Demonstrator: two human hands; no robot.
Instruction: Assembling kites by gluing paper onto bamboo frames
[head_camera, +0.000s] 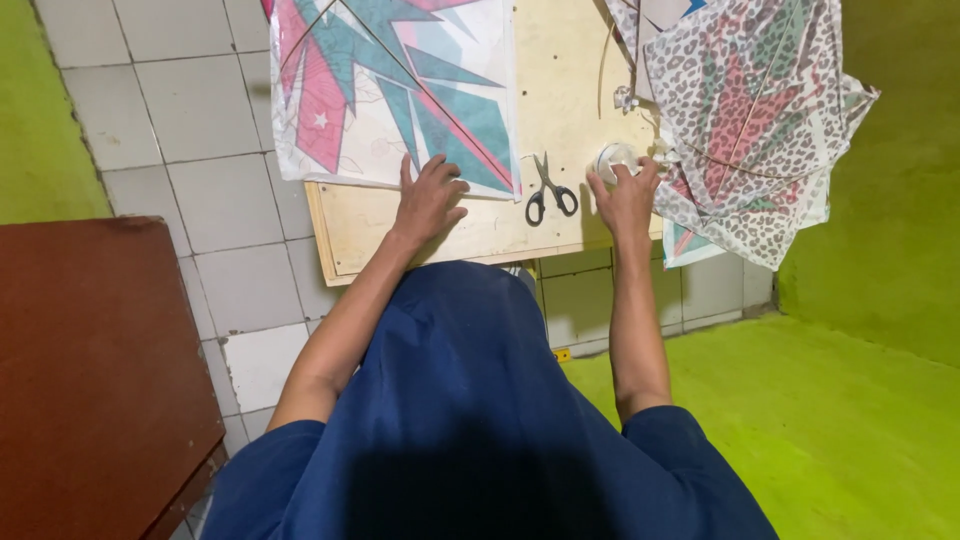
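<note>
Left hand (428, 200) lay flat, fingers spread, on the patterned kite (395, 90); right hand (628, 195) fingers clamped a tape roll (615, 158) beside scissors (548, 190) on the tabletop (480, 235).

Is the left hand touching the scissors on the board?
Apart. The head view shows bare wooden board between the left hand and the black-handled scissors.

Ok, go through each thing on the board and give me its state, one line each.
Scissors: shut, lying flat, untouched.
Tape roll: under the right hand, fingers on it.
Star kite: flat, left hand pressing its edge.
Leopard kites: stacked, overhanging the board.
</note>
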